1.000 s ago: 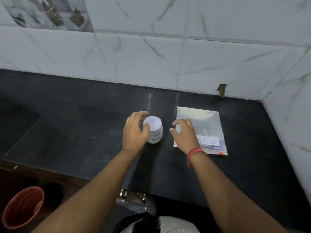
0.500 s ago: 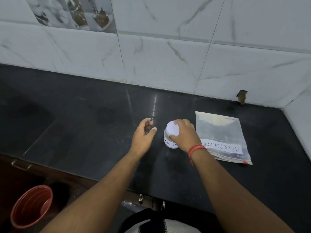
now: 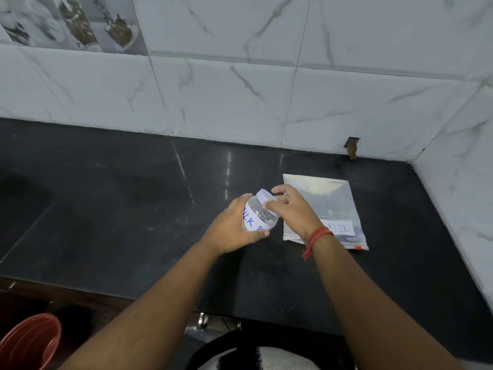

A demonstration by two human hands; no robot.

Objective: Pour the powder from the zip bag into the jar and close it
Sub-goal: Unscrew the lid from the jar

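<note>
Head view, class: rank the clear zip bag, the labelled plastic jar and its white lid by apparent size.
1. Clear zip bag, lying flat
2. Labelled plastic jar, tilted, partly covered by hands
3. White lid

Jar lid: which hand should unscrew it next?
Right. The right hand already has its fingers around the white lid, while the left hand wraps the tilted jar body and steadies it. The bag lies untouched on the counter.

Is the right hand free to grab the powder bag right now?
Probably not yet. The right hand is gripping the white lid of the jar, which the left hand holds. The zip bag lies flat just beside it with nothing on top.
</note>
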